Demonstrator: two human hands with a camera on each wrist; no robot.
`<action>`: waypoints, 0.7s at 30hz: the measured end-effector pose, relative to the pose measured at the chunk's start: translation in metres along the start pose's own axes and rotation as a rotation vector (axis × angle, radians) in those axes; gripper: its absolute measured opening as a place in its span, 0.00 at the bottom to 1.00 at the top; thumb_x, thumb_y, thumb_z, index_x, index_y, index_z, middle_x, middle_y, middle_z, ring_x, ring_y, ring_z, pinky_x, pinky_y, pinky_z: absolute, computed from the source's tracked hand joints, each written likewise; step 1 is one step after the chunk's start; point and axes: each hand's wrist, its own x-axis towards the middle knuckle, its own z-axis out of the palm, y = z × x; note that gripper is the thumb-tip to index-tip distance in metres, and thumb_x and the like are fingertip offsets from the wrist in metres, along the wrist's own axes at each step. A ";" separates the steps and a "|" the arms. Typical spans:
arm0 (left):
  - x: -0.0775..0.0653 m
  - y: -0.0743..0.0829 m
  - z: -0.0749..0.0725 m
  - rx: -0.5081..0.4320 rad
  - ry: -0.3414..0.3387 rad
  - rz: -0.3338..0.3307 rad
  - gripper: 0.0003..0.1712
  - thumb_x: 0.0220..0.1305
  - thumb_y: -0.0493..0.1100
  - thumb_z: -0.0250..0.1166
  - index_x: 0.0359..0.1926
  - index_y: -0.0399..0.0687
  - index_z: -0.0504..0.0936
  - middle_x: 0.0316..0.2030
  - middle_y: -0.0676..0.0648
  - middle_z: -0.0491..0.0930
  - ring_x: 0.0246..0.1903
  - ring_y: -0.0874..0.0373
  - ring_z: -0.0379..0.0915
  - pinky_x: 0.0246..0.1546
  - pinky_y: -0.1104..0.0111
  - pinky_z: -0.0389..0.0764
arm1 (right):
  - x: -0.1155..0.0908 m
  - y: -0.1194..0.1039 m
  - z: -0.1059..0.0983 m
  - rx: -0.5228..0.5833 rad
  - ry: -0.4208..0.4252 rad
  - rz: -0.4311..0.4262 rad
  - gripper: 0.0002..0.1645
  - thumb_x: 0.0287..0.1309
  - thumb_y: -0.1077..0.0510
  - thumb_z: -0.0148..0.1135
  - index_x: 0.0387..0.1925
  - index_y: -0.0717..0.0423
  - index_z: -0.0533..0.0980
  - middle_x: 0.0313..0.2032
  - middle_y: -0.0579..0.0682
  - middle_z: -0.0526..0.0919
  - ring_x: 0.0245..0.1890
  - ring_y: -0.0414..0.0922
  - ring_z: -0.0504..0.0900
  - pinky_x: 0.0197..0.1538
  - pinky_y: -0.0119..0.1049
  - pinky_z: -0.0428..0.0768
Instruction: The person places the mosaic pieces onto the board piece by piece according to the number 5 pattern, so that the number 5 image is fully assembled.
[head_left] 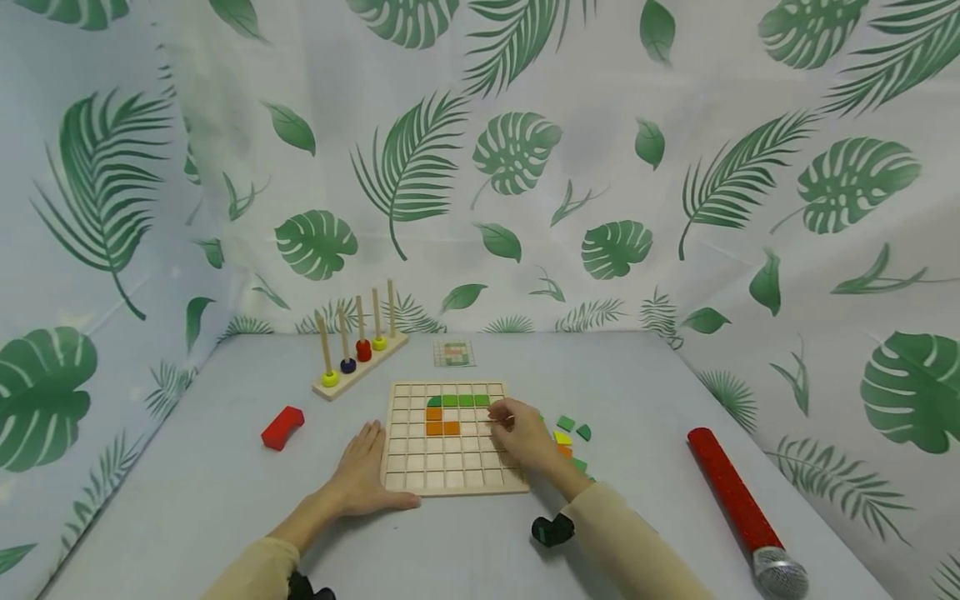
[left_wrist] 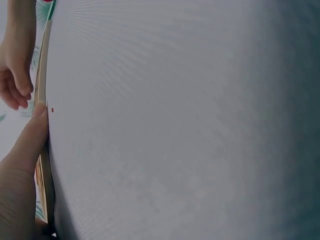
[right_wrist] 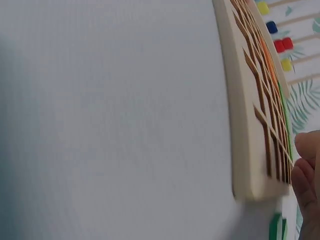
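At the middle of the bench (head_left: 465, 546) lies a pale wooden grid board (head_left: 456, 461), with my 2 grips about it. My left grip (head_left: 365, 477) is spread flat along the left side, fingers pointing away from me, thumb touching the near edge. My right grip (head_left: 525, 435) is over the right side of the board, its fingers bent and the thumb drawn in toward them; I cannot tell whether it pinches a piece.

Set in the grid, a dark green rounded tile (head_left: 434, 402) starts a row that runs right into 3 green tiles (head_left: 466, 401), ending just beside my right fingertips. Below it, 3 orange tiles (head_left: 434, 428) form an L. To the board's right, partly behind my right grip, loose green, yellow and orange pieces (head_left: 562, 437) are scattered.

Beyond the board lies a small patterned card (head_left: 454, 353); to its left is a 5-peg bead stand (head_left: 360, 372). Farther left sits a red arch block (head_left: 282, 428), and well to the right a red microphone (head_left: 737, 492).
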 end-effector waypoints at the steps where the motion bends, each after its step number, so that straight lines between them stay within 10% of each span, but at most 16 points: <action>1: 0.000 0.000 0.000 -0.001 -0.002 0.000 0.74 0.28 0.78 0.61 0.65 0.31 0.45 0.65 0.33 0.43 0.65 0.42 0.34 0.62 0.51 0.42 | -0.001 0.003 -0.004 -0.004 0.008 0.008 0.14 0.49 0.66 0.61 0.42 0.59 0.74 0.35 0.47 0.78 0.34 0.37 0.76 0.38 0.28 0.77; 21: -0.001 0.001 0.000 -0.016 -0.006 0.002 0.73 0.29 0.77 0.61 0.65 0.30 0.45 0.65 0.32 0.44 0.65 0.41 0.35 0.62 0.50 0.42 | -0.045 0.042 -0.063 -0.039 0.084 0.142 0.10 0.47 0.62 0.64 0.35 0.57 0.76 0.31 0.46 0.78 0.32 0.39 0.76 0.37 0.32 0.78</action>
